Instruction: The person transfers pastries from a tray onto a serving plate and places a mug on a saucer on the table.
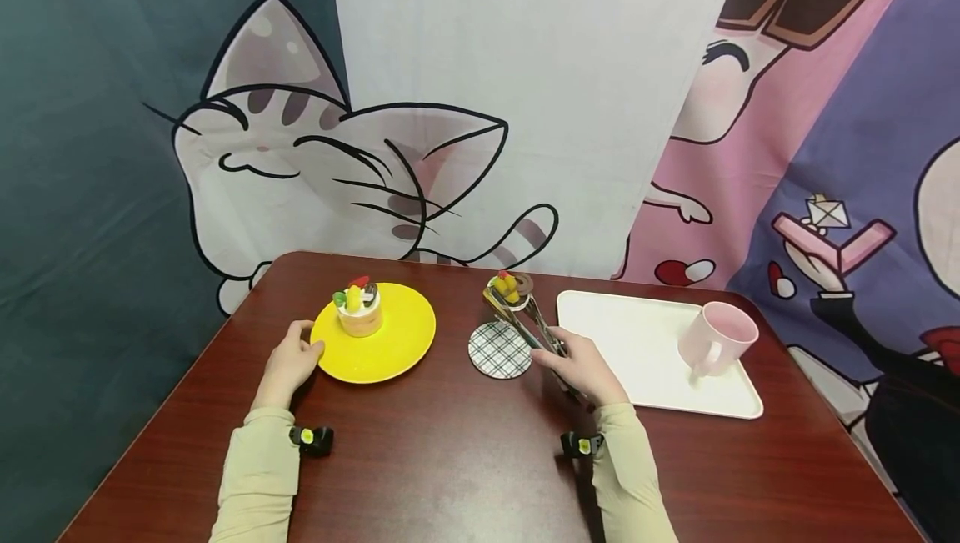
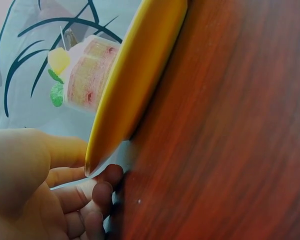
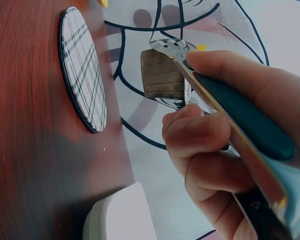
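The left hand (image 1: 291, 364) is at the near-left edge of a yellow plate (image 1: 405, 334), its grip together on the rim, thumb above and curled fingers below; the plate sits on the dark red-brown desk (image 1: 442, 460) and carries a small cake (image 1: 360, 322), upright and left of the plate's middle, with a pale layered side, a white top, and yellow, green and red pieces on it; the right hand (image 1: 585, 366) has its grip clamped on a pair of tongs (image 3: 245, 115), metal with dark green handle pads; the tips of the tongs hold a second cake (image 3: 162, 75) by its sides, brown round the body and topped with yellow and red pieces; this cake is up off the desk, apart from the round checked coaster (image 1: 495, 355) that lies flat between plate and tray; the white tray (image 1: 630, 343) lies on the desk to the right, and a pink mug (image 1: 708, 339) stands upright on its right part; both arms wear pale green sleeves (image 1: 258, 472); behind the desk hangs a cloth (image 1: 487, 42) printed with a smiling cat.
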A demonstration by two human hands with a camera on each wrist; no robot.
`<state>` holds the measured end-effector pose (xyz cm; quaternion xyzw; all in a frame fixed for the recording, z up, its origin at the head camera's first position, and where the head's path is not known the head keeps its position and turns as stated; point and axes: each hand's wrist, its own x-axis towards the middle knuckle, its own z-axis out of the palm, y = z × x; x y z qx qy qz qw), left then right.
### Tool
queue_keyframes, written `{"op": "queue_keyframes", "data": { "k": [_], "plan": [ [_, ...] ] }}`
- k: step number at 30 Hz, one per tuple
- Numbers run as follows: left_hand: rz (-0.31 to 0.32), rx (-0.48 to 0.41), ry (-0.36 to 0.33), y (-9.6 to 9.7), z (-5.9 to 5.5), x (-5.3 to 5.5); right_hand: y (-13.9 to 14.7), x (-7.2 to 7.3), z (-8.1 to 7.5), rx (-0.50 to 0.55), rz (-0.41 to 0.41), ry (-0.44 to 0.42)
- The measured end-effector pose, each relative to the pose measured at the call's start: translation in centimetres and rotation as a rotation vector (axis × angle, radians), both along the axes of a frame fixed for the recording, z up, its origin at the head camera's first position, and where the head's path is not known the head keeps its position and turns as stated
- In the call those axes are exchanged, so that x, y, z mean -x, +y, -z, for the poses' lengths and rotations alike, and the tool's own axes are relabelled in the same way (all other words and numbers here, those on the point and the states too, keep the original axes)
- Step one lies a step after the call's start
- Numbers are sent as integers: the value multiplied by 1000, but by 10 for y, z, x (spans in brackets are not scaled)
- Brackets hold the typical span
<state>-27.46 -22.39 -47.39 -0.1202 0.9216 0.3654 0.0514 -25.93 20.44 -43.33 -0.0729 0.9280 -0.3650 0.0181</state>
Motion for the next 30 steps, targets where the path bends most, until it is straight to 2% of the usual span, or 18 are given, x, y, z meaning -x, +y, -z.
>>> {"op": "queue_keyframes", "data": {
  "k": [8, 16, 22, 30],
  "plan": [
    [3, 9, 2, 0, -1, 0, -4, -1, 0, 3, -7, 25],
    [4, -2, -26, 1, -4, 2, -8, -1, 0, 6, -36, 27],
    [3, 4, -17, 0, -5, 2, -14, -1, -1, 19, -64, 47],
    [-1, 2, -30, 0, -2, 2, -23, -4, -1, -21, -84, 68]
  ]
}}
